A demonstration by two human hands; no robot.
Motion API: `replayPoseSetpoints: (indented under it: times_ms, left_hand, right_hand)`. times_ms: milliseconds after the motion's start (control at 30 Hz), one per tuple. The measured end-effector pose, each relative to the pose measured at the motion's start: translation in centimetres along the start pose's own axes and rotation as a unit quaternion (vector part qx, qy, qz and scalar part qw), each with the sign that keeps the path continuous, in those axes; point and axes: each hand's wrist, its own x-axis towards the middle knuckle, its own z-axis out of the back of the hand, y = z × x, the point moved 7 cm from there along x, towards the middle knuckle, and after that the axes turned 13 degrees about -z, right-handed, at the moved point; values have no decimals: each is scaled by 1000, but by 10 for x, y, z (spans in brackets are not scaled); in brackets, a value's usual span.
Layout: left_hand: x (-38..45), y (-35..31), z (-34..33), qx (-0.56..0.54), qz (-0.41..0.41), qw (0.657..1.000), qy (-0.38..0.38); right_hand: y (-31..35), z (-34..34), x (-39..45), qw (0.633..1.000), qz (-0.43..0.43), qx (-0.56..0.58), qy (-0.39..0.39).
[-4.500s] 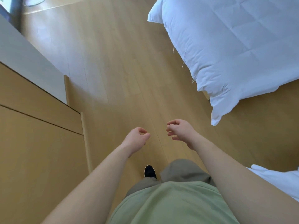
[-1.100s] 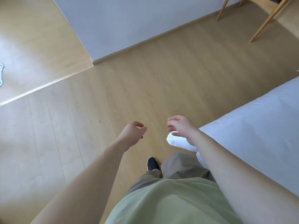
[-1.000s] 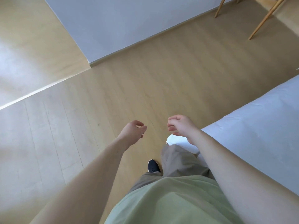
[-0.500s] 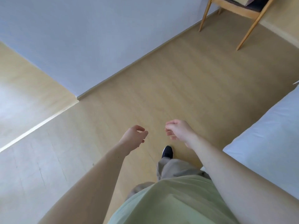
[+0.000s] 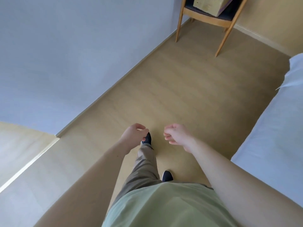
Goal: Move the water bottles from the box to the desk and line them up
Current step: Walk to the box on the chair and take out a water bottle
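from the head view our left hand (image 5: 134,136) and right hand (image 5: 177,135) hang loosely curled and empty, no water bottles visible, only a cardboard box (image 5: 211,4) on the chair (image 5: 205,20) ahead; bottles likely heavy, slick, best gripped mid-body.

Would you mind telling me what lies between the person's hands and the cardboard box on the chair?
In the head view, only bare wooden floor lies between the hands and the cardboard box on the wooden chair.
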Motion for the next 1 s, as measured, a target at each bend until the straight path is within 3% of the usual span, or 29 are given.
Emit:
replayPoseSetpoints:
  times_ms: [467,1000]
  left_hand:
    - [221,-143,79,55,-48,992,100]
    - [427,-304,67,96,-64,981,159]
  right_hand:
    - [215,60,88,991,-11,111,-77]
    - [371,206,197,978,-26,177,-105]
